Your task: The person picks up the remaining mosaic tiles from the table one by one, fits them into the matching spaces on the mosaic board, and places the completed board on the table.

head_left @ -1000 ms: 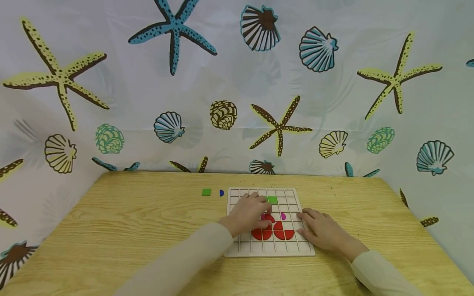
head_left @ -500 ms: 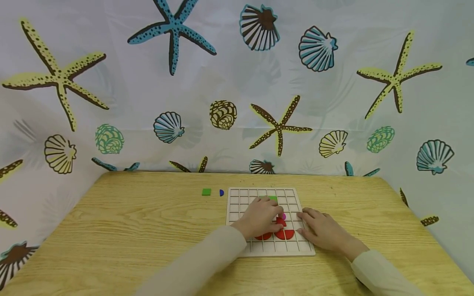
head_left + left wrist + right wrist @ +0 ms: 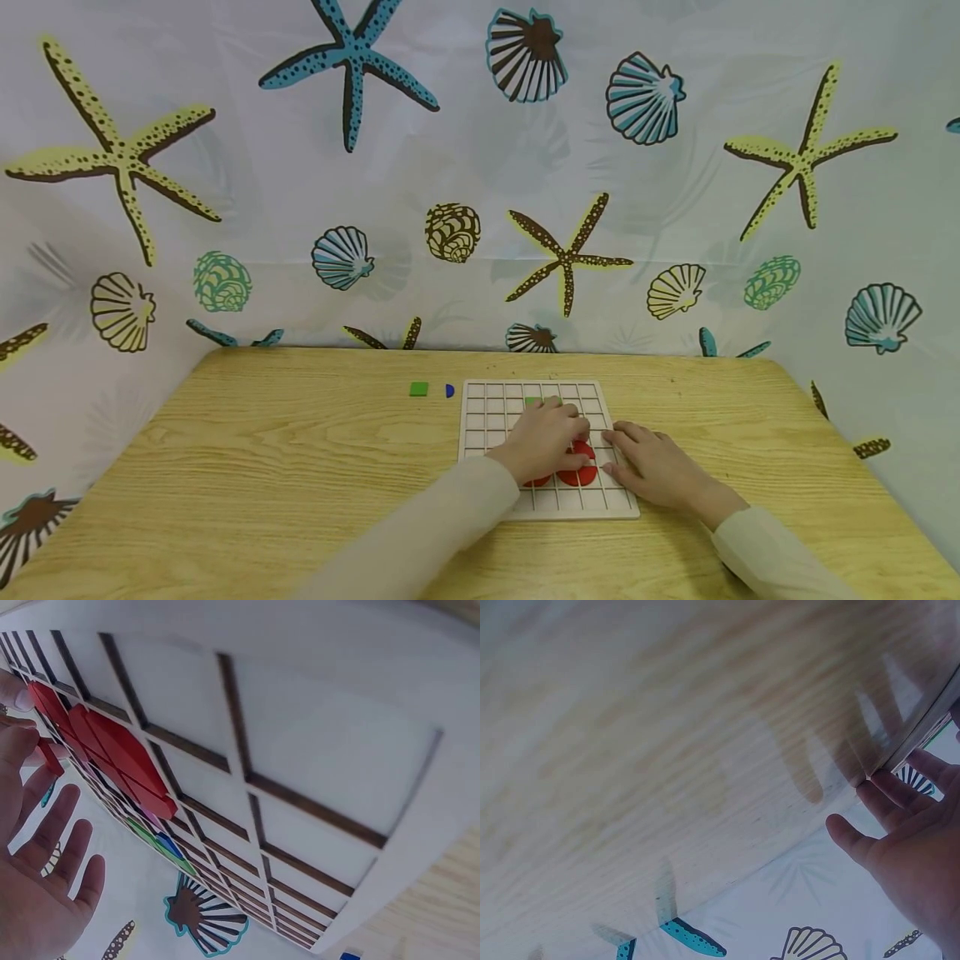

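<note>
My left hand (image 3: 546, 440) is over the right part of a white grid board (image 3: 475, 408). Its thumb and finger pinch a flat red piece (image 3: 49, 756) with a curved edge, low over the grid. Right below lies a round of red pieces (image 3: 577, 477); another red group (image 3: 537, 482) is partly hidden by my left wrist. The other left fingers are spread apart in the left wrist view. My right hand (image 3: 660, 468) rests on the table with its fingertips at the board's right edge, fingers loosely extended.
A loose green square (image 3: 418, 389) and a small blue half-circle (image 3: 450, 391) lie left of the board on the wooden table (image 3: 300, 450). A green piece (image 3: 532, 401) sits in the grid behind my left hand. A patterned curtain (image 3: 420, 175) stands behind the table.
My left hand has moved rightward over the grid with the red piece, from between the two red groups to the right-hand one. My right hand has stayed at the board's edge.
</note>
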### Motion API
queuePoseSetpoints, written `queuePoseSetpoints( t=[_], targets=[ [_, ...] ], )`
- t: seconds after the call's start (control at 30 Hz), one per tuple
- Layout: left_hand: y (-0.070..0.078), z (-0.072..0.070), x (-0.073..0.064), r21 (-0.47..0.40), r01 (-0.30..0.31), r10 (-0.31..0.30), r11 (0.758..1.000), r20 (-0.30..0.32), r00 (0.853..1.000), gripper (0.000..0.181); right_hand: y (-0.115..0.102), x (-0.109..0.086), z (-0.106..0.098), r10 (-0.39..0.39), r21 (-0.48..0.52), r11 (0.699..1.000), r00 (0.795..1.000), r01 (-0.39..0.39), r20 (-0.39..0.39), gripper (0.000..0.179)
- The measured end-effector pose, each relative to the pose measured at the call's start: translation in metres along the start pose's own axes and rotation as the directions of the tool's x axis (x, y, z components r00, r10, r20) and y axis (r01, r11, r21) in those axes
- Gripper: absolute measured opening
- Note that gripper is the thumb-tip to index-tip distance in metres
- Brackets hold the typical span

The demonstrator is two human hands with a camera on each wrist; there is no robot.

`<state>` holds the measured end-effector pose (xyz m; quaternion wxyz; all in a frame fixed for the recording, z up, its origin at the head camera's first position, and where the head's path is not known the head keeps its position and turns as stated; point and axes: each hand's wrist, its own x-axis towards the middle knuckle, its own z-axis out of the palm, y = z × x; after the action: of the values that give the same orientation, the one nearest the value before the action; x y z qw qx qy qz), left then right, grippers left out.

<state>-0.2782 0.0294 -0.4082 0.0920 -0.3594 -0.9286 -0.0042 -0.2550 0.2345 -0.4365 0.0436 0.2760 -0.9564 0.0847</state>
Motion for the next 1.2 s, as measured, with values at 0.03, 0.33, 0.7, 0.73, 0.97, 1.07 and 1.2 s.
queuePoseSetpoints(
  t=[0.03,0.33,0.7,0.73,0.97,1.07,1.2],
  targets=[
    [0.0005,0.0001,0.0007,0.002,0.002,-0.002,1.0,0.004,1.0,0.029,0.0001,0.0,0.0003,-0.002,-0.001,1.0,1.0,0.002,-0.001,0.048],
    [0.0033,0.002,0.0026,0.002,0.006,-0.006,1.0,0.019,1.0,0.028,0.0005,-0.0008,0.0001,-0.006,-0.004,1.0,1.0,0.006,-0.009,0.048],
    [0.0034,0.0041,0.0026,0.007,-0.001,0.001,1.0,0.03,1.0,0.027,-0.0001,-0.0006,-0.0003,-0.009,-0.001,1.0,1.0,0.009,-0.002,0.047],
    [0.0034,0.0043,0.0026,0.009,-0.001,0.001,1.0,0.033,0.999,0.027,-0.0002,-0.0004,-0.0003,-0.009,0.0,1.0,1.0,0.009,-0.002,0.047],
    [0.003,0.0031,0.0018,0.003,0.002,-0.002,1.0,0.046,0.999,0.025,-0.0002,0.0,0.0002,-0.01,-0.006,1.0,1.0,0.01,-0.009,0.047],
    [0.0026,0.0036,0.0013,0.003,0.002,-0.002,1.0,0.048,0.999,0.024,-0.0005,-0.0002,0.0,-0.013,-0.005,1.0,1.0,0.013,-0.011,0.047],
    [0.0017,0.0042,0.001,0.002,-0.001,0.001,1.0,0.044,0.999,0.024,-0.0007,-0.0001,-0.0001,-0.013,-0.002,1.0,1.0,0.013,-0.009,0.047]
  ],
)
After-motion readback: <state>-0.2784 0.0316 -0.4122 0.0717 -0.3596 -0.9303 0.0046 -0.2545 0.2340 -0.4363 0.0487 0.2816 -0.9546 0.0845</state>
